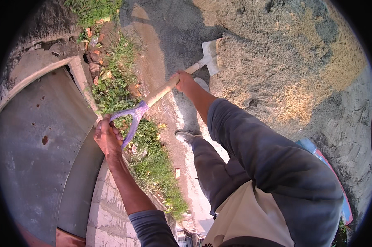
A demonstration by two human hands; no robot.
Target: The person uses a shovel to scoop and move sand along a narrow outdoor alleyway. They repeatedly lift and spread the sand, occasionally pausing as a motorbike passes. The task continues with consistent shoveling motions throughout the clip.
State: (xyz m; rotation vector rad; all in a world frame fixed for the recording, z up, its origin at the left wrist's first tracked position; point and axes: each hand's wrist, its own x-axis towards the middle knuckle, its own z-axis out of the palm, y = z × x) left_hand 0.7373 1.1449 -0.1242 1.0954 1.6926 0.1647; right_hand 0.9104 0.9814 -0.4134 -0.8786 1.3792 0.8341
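purple shovel grip (139, 110) partly hidden behind one of the hands (107, 138)

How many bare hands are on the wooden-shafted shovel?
2. The left hand grips the purple D-shaped handle; the right hand holds the pale wooden shaft between that handle and the whitish flat blade. No other hand shows.

A grey metal sheet (29, 173), pocked with rusty holes (45, 140), has a pale beam (38, 76) along its upper edge and a concrete-block wall (108, 214) beside its lower right edge. Dry leaves (96, 80) and reddish rubble (94, 67) lie by the upper left edge of the weedy grass strip (163, 181). A small red-and-white scrap (177, 173) lies near the left edge of the dirt path (181, 158).
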